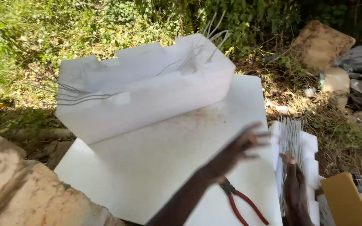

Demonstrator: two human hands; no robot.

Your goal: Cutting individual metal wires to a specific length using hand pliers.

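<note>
Wires lie under right hand, grip unclear; left hand spread, blurred.

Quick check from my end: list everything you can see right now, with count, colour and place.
Foam block: one, white, notched, on the board, wires poking from both ends.
Foam board: one, white, flat, centre.
Pliers: one, red handles, on the board's near edge.
Wire bundle: one, grey, on foam pieces at right.
Cardboard box: one, tan, bottom right.
Stone slab: one, beige, bottom left.
Left hand: blurred, fingers spread above the board.
Right hand: resting on the wire bundle.
</note>
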